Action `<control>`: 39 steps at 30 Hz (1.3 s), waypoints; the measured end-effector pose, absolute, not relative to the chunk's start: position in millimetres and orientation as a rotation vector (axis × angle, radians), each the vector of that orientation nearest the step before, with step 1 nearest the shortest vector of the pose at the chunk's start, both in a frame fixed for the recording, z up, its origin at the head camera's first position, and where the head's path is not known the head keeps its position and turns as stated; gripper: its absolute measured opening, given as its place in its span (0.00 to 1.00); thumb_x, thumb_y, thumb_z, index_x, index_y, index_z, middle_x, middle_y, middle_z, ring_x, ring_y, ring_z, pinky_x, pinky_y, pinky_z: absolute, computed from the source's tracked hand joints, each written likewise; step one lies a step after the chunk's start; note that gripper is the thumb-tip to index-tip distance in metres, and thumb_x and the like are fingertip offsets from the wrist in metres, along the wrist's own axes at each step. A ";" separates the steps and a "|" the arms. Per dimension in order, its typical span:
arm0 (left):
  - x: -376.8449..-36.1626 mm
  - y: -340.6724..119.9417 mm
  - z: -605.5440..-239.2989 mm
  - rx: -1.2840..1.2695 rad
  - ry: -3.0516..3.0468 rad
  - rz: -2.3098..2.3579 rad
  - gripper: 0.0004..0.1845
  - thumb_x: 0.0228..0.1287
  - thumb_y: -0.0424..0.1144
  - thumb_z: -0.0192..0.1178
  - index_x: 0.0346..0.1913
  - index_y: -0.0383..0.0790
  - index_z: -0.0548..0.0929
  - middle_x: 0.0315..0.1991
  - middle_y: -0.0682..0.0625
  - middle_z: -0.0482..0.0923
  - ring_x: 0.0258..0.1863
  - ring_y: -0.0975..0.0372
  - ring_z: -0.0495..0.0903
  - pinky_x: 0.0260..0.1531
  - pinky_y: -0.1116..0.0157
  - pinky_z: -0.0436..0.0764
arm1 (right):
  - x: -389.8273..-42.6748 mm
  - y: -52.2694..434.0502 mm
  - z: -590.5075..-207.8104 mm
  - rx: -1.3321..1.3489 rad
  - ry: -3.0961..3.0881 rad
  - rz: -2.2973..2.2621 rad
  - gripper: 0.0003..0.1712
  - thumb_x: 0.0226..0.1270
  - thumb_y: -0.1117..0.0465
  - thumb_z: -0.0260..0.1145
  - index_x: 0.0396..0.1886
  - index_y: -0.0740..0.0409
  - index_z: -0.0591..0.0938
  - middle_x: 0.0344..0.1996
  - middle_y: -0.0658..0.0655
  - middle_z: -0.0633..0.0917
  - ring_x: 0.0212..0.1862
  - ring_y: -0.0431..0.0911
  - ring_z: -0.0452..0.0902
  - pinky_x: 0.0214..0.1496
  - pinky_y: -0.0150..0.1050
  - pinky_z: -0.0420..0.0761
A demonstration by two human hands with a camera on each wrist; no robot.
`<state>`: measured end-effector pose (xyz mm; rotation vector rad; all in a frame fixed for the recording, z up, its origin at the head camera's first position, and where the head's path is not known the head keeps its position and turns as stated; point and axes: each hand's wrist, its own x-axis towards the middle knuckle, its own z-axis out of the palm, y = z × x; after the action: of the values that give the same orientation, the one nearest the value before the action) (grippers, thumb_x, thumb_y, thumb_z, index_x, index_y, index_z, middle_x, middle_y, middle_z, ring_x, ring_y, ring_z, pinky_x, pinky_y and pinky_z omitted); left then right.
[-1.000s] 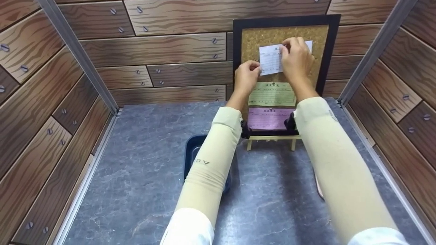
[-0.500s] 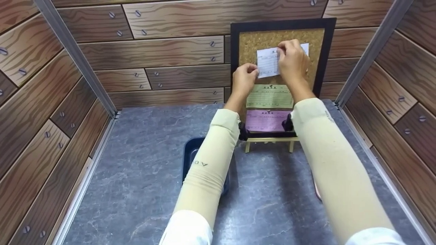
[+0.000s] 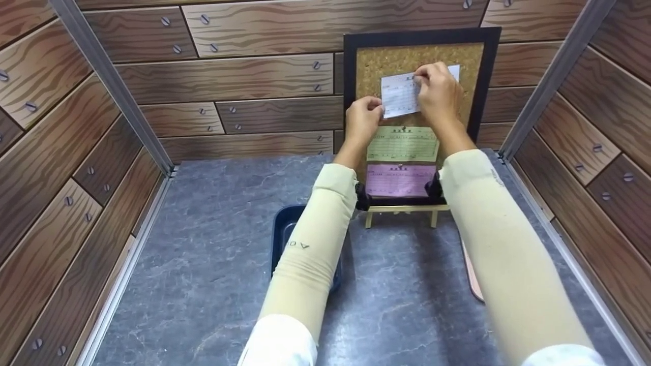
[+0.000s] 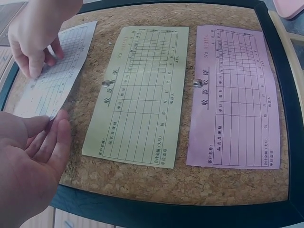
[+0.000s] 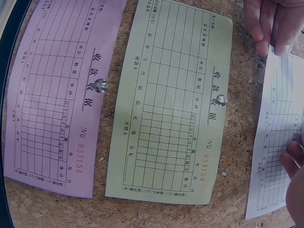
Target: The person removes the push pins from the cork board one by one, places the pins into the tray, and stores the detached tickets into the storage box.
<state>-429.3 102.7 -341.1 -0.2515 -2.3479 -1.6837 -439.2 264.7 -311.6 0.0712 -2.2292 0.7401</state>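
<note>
Head view: both hands hold the white slip [image 3: 399, 94] flat on the cork board [image 3: 371, 63], above the green receipt [image 3: 403, 144].

Left wrist: left hand [image 4: 28, 161], fingers relaxed, steadies its edge.

Right wrist: right hand [image 5: 297, 187] pinches near the top (better kept level while pinning).

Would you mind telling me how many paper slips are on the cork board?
3: a white slip at the top under both hands, a green slip pinned mid-board, a pink slip pinned lowest. None seems hidden.
</note>
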 end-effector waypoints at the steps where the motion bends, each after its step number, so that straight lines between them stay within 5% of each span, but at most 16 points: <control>1: -428.8 102.4 -341.7 -0.251 -2.341 -1.699 0.06 0.69 0.31 0.61 0.44 0.34 0.87 0.34 0.46 0.87 0.26 0.66 0.82 0.28 0.75 0.79 | -437.8 264.6 -312.2 0.076 -2.223 0.753 0.08 0.71 0.60 0.65 0.42 0.60 0.85 0.46 0.59 0.85 0.50 0.56 0.82 0.52 0.53 0.78; 8: -425.7 95.7 -341.6 -0.242 -2.306 -1.768 0.09 0.70 0.29 0.60 0.48 0.32 0.86 0.36 0.44 0.87 0.27 0.63 0.85 0.27 0.74 0.80 | -428.2 266.4 -313.6 0.117 -2.188 0.800 0.07 0.73 0.59 0.64 0.42 0.56 0.86 0.45 0.57 0.86 0.49 0.51 0.82 0.53 0.48 0.77; 16: -420.7 88.1 -341.9 -0.228 -2.305 -1.809 0.11 0.72 0.30 0.58 0.52 0.33 0.85 0.38 0.44 0.86 0.29 0.63 0.85 0.30 0.74 0.82 | -414.2 278.3 -319.4 0.191 -2.018 0.850 0.10 0.71 0.63 0.65 0.46 0.63 0.87 0.44 0.63 0.87 0.48 0.55 0.82 0.56 0.49 0.78; 21: -418.1 84.0 -348.3 -0.253 -2.251 -1.897 0.11 0.71 0.27 0.58 0.51 0.31 0.85 0.39 0.42 0.86 0.29 0.63 0.84 0.33 0.72 0.84 | -401.9 290.5 -327.5 0.218 -1.942 0.932 0.08 0.69 0.68 0.65 0.43 0.67 0.87 0.41 0.65 0.86 0.45 0.52 0.80 0.54 0.39 0.77; 32: -402.6 65.7 -365.9 -0.277 -1.999 -2.193 0.10 0.67 0.23 0.58 0.48 0.23 0.83 0.35 0.39 0.84 0.26 0.62 0.82 0.39 0.60 0.87 | -356.8 311.2 -345.0 0.163 -1.871 1.043 0.07 0.67 0.69 0.67 0.42 0.66 0.88 0.40 0.61 0.87 0.41 0.31 0.75 0.51 0.25 0.74; 39: -385.2 44.1 -381.6 -0.253 -1.885 -2.277 0.10 0.65 0.22 0.57 0.48 0.20 0.82 0.36 0.38 0.84 0.27 0.62 0.82 0.40 0.58 0.88 | -331.0 324.5 -366.3 0.152 -1.830 1.147 0.06 0.67 0.71 0.67 0.41 0.69 0.87 0.37 0.60 0.85 0.31 0.34 0.77 0.35 0.21 0.77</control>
<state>-385.2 44.1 -381.6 -0.2525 -1.8847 -2.2768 -331.0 324.5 -366.3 0.1517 -1.8300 1.1467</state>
